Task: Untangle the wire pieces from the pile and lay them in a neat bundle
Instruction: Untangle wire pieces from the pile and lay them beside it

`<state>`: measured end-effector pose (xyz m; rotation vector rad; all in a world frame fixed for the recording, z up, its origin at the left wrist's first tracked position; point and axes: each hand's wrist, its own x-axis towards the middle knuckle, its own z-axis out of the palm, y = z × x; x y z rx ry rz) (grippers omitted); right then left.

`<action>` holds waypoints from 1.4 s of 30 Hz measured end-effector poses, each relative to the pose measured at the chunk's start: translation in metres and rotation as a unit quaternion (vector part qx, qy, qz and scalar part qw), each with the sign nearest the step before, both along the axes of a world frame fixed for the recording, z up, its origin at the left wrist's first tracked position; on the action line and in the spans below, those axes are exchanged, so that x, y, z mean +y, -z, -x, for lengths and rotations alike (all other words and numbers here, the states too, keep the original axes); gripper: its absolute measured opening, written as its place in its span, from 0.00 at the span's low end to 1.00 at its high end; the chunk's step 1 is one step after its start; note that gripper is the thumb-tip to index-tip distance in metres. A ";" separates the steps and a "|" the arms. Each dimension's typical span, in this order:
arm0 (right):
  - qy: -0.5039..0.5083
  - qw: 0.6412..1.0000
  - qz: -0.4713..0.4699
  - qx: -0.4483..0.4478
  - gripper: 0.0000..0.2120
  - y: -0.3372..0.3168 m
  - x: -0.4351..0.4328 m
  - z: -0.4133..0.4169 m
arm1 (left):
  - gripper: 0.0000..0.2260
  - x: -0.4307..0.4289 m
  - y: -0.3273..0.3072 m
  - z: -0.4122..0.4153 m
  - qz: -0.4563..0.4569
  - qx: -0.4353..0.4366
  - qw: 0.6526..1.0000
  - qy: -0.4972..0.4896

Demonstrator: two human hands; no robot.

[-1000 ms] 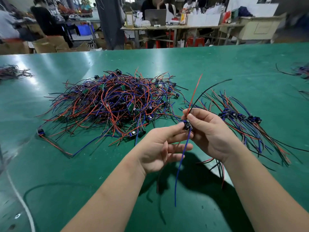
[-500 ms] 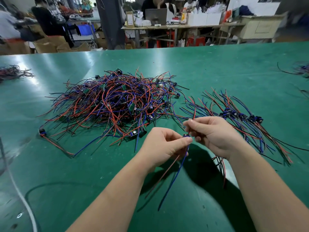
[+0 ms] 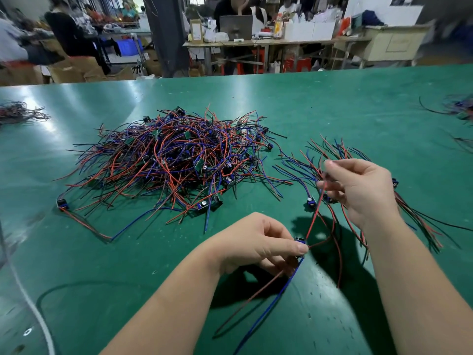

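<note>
Left grip (image 3: 256, 242) pinches a wire piece (image 3: 300, 242) (blue connector); right grip (image 3: 361, 190) pinches its red lead (image 3: 312, 216).

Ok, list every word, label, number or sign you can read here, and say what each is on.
Nothing here can be read.
Brown box at the back: white label, print blurred.
Laptop lid: a mark, too blurred.
Green boards in the wire pile: too small.
Wire piece pinched by left hand and right hand: no visible print.
</note>
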<state>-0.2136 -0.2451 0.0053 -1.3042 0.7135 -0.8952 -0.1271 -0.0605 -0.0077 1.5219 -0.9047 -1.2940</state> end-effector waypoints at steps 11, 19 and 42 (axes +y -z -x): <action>-0.255 0.957 0.114 0.080 0.15 0.005 0.026 -0.007 | 0.11 0.002 -0.017 -0.015 0.175 0.353 0.897 -0.202; -0.307 0.945 0.091 -0.071 0.10 0.003 0.051 -0.014 | 0.16 -0.007 -0.012 -0.006 0.175 0.289 0.907 -0.251; -0.263 0.960 0.054 0.076 0.06 0.002 0.045 -0.014 | 0.05 -0.012 0.001 -0.005 0.156 0.035 0.948 -0.274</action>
